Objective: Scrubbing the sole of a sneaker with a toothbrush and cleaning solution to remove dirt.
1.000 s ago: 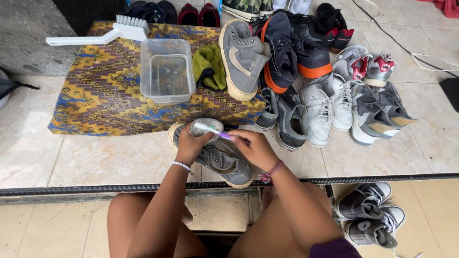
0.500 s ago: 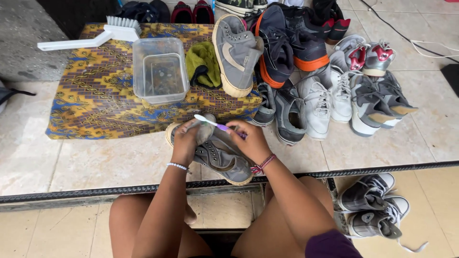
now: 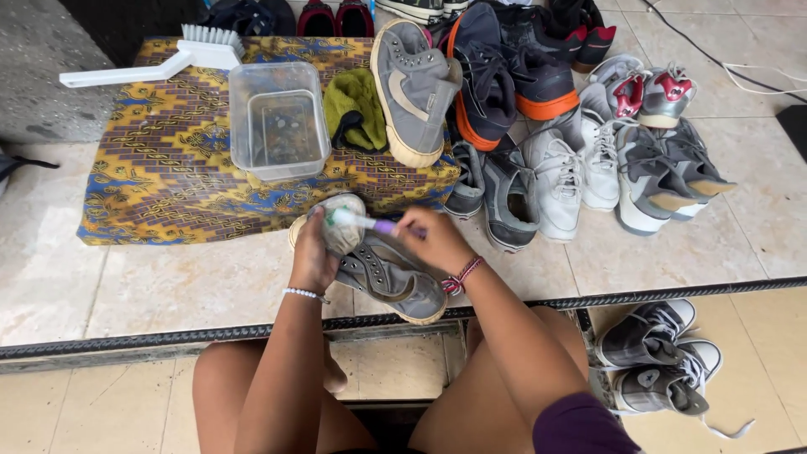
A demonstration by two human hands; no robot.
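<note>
Down here I am sitting at the edge of a pale tiled floor [image 3: 168, 286] that is stepping down at a dark metal edging strip [image 3: 126, 343] just in front of my knees. Spread on the tiles beyond my hands is a patterned yellow and blue cloth [image 3: 143, 185], and a white long-handled brush [image 3: 160, 60] is lying across its far corner. Standing on that cloth is a clear plastic tub [image 3: 277, 118] holding a shallow pool of murky water, with a green rag [image 3: 357, 109] bunched just beside it and a grey canvas sneaker [image 3: 412, 88] leaning on its side next to the rag.

To the right a crowd of grey, white and dark sneakers [image 3: 588, 160] is covering the tiles, and one more grey pair [image 3: 656, 357] is sitting on the lower level by my right leg.

My left hand [image 3: 313, 261] is clenching around the toe end of a grey sneaker [image 3: 391, 277], holding it on the tiles against the cloth's near edge. My right hand [image 3: 433, 242] is pinching a small white and purple toothbrush [image 3: 361, 222], its head lying on the shoe's pale toe cap.
</note>
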